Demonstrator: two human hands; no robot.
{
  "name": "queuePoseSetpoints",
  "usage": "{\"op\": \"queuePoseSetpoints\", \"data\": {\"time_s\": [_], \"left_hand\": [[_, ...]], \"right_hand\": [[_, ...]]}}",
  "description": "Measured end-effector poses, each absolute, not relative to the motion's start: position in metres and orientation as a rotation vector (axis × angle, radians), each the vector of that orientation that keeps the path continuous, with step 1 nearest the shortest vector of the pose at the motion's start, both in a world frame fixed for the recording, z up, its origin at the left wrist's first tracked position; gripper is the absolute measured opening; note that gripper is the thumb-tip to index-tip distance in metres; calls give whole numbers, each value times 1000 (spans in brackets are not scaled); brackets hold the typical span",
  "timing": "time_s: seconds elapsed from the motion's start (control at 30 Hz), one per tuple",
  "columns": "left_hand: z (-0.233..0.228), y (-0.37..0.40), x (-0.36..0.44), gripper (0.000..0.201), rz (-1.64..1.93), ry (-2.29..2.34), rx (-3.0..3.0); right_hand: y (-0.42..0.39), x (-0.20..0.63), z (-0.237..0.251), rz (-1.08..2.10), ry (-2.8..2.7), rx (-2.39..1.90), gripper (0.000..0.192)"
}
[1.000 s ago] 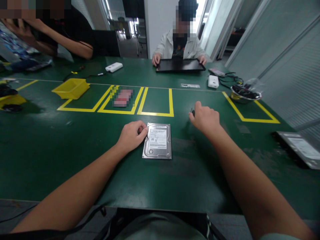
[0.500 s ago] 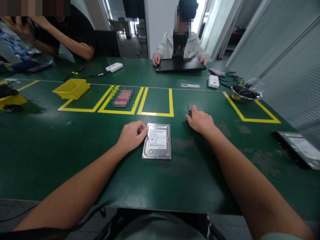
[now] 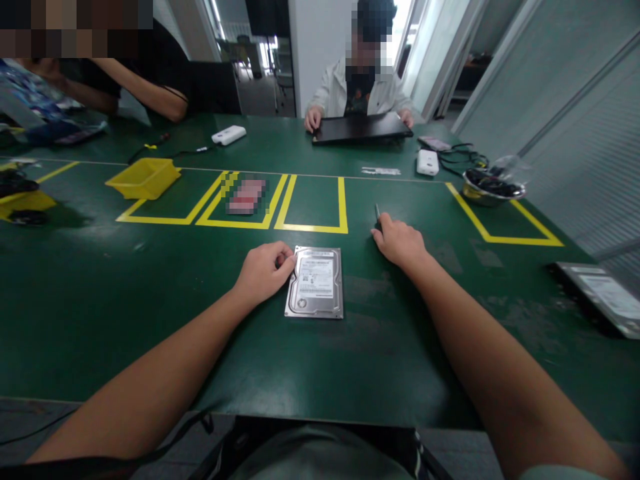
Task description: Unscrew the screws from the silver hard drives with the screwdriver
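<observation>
A silver hard drive [image 3: 315, 283] lies label up on the green table [image 3: 240, 373]. Against its upper left edge rests my left hand [image 3: 264, 272], its fingers curled and the thumb and fingertips on the edge. To the right of the drive and a little farther off, my right hand [image 3: 400, 240] is closed low over the table on a slim tool [image 3: 377, 211]. Only a thin metal shaft sticks out past the fingers, pointing away from me; the rest of the tool is hidden in the hand.
Yellow tape marks boxes beyond my hands, with a yellow bin [image 3: 144, 179] and a blurred pink item [image 3: 247, 197]. On the right are another drive [image 3: 603, 297] and a metal bowl [image 3: 494, 187] of dark items. A person opposite holds a black panel [image 3: 363, 128].
The tool in my right hand has turned slightly and its dark part shows less. My left hand and the hard drive have stayed put. The person at far left has shifted their arms.
</observation>
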State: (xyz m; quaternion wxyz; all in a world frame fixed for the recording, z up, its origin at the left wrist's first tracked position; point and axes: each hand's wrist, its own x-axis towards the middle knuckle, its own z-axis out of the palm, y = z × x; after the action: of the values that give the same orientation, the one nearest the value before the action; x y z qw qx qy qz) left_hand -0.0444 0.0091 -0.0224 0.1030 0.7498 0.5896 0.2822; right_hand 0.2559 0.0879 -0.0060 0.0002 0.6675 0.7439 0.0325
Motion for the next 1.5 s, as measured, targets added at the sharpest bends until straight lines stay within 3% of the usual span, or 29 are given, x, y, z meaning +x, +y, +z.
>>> {"op": "queuePoseSetpoints", "data": {"time_s": [0.8, 1.1, 1.23, 1.4, 1.5], "left_hand": [[-20, 7, -43, 16, 844, 1729, 2179], [-24, 10, -43, 17, 842, 1707, 2022], [-25, 12, -43, 20, 811, 1704, 1993], [-24, 11, -43, 21, 814, 1699, 1959], [-25, 13, -43, 23, 840, 1706, 1924]], "right_hand": [[81, 256, 2, 165, 2354, 2120, 45], [55, 243, 45, 219, 2455, 2031, 43], [12, 220, 80, 149, 2660, 1698, 27], [-56, 194, 96, -130, 3093, 657, 16], [-86, 178, 88, -381, 3027, 290, 11]]}}
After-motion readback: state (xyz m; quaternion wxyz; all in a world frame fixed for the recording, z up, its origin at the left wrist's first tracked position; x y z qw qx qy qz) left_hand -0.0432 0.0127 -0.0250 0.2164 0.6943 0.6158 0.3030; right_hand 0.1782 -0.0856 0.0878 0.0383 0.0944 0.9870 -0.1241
